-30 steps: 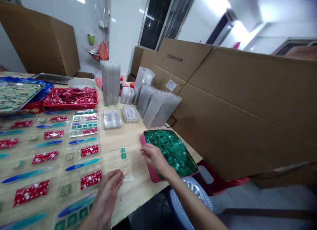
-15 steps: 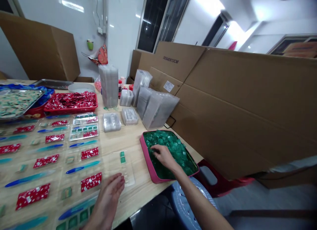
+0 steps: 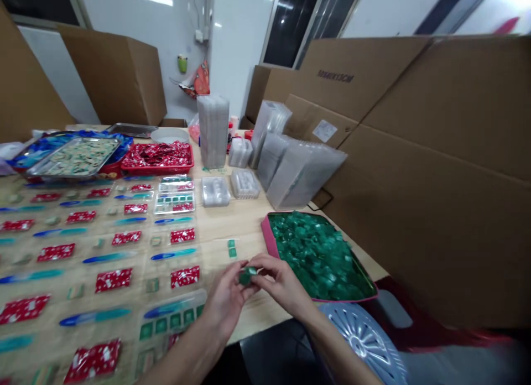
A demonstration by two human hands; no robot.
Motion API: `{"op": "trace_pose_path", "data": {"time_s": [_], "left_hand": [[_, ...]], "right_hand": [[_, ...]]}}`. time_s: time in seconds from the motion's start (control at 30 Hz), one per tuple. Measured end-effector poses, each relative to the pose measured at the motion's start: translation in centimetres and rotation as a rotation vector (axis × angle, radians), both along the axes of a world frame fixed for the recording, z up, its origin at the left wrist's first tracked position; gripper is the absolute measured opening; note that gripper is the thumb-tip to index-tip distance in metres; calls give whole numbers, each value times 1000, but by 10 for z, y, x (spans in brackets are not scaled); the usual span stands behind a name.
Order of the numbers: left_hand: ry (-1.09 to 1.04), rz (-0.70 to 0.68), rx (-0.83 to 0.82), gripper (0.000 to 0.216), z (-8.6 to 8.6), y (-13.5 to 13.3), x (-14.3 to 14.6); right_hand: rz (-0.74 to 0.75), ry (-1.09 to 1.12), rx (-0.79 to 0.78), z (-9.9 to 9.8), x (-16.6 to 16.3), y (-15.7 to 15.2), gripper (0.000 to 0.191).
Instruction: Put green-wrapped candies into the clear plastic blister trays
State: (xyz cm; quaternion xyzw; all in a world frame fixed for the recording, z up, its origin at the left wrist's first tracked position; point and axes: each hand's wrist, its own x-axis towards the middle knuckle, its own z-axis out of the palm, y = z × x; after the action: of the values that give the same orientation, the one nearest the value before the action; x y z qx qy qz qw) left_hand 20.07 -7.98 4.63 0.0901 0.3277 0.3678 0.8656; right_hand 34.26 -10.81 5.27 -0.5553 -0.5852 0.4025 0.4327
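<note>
We're at a pale wood-grained surface (image 3: pixel 222 222), left side crowded with rows of red packets (image 3: pixel 185 276) and blue pens (image 3: pixel 173 254); a big cardboard box (image 3: pixel 103 78) stands at the back, a cardboard wall (image 3: pixel 448 208) runs down the right, and a pale blue stool (image 3: pixel 363 343) sits below the edge. And look, the right hand (image 3: pixel 282 281), in the pink-sided tin (image 3: pixel 270 238) half a second ago, is out and has met the left hand (image 3: pixel 226 296), which was lying low by the clear tray and is now curled! Fingertips together, both pinching small green pieces (image 3: pixel 246 276) just left of the tin, above the surface. Two green squares (image 3: pixel 232 248) stay put in that clear tray, and the view has swung left. How many pieces are held? Fingers cover them, can't tell. The clear tray's outline is nearly lost, the left forearm hides part of the nearest pack, the cardboard's print is smeared, and the stool is cut off at the bottom.
</note>
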Motion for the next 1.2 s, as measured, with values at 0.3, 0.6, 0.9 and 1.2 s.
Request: {"op": "trace_pose_path", "data": {"time_s": [0.3, 0.6, 0.9, 1.2], "left_hand": [[150, 40, 92, 32, -23, -6, -18], [232, 20, 175, 29, -20, -4, -22], [316, -77, 202, 31, -40, -15, -17], [232, 181, 74, 32, -36, -10, -16]], "right_hand": [[13, -474, 155, -9, -25, -6, 27], [-16, 194, -174, -20, -18, -3, 19], [73, 45, -71, -18, -21, -21, 10], [-62, -242, 87, -47, -5, 24, 15]]}}
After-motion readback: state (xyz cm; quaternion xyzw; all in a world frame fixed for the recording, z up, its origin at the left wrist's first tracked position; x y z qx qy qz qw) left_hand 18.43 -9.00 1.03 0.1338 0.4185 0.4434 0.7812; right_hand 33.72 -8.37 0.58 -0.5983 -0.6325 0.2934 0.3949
